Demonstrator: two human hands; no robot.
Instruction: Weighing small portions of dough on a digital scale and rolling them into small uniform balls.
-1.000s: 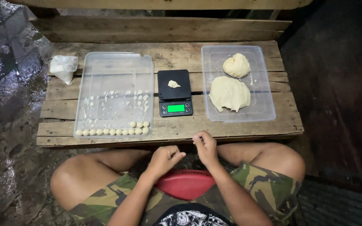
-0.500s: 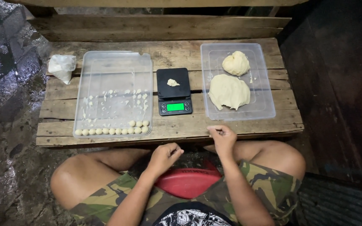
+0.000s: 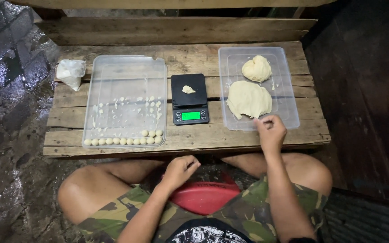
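Dough slab [image 3: 248,99] lies in the right clear tray [image 3: 289,90]; the right hand [image 3: 271,131] reaches its near edge, fingertips pinched together. The left hand [image 3: 179,170] rests loosely curled, empty. An oversized pinch could misread on the scale [image 3: 190,100].

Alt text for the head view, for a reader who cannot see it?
A seated person's right hand reaches to the flat dough slab in a clear tray; the left hand rests curled over the lap. A scale and a tray of small dough balls sit on the wooden table.

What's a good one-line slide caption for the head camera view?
Seated at a wooden table, right hand reaching the flat dough in a clear tray, beside a scale.
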